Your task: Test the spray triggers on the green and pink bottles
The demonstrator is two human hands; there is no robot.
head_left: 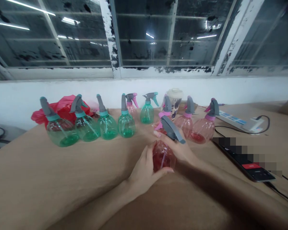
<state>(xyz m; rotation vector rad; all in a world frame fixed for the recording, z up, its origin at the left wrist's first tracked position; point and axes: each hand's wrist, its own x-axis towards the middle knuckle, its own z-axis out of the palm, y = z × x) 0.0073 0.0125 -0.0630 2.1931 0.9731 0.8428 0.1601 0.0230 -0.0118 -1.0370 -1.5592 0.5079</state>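
Between my hands, over the near middle of the table, is a clear pink spray bottle point(163, 156) with a grey and pink trigger head point(172, 129). My left hand point(144, 167) wraps round its body, thumb across the near side. Closed about the neck and trigger head is my right hand point(176, 145), its fingers partly hidden behind the head. Just beyond it stand several pink spray bottles point(201, 130). To the left, green spray bottles point(108, 126) form a row, and another green spray bottle point(147, 112) stands further back in the middle.
A red plastic bag point(62, 107) lies behind the green row. A patterned cup point(174, 100) stands at the back. On the right are a white power strip point(240, 121) and a phone point(244, 161) with cables. The wooden table point(62, 179) meets a white wall under windows.
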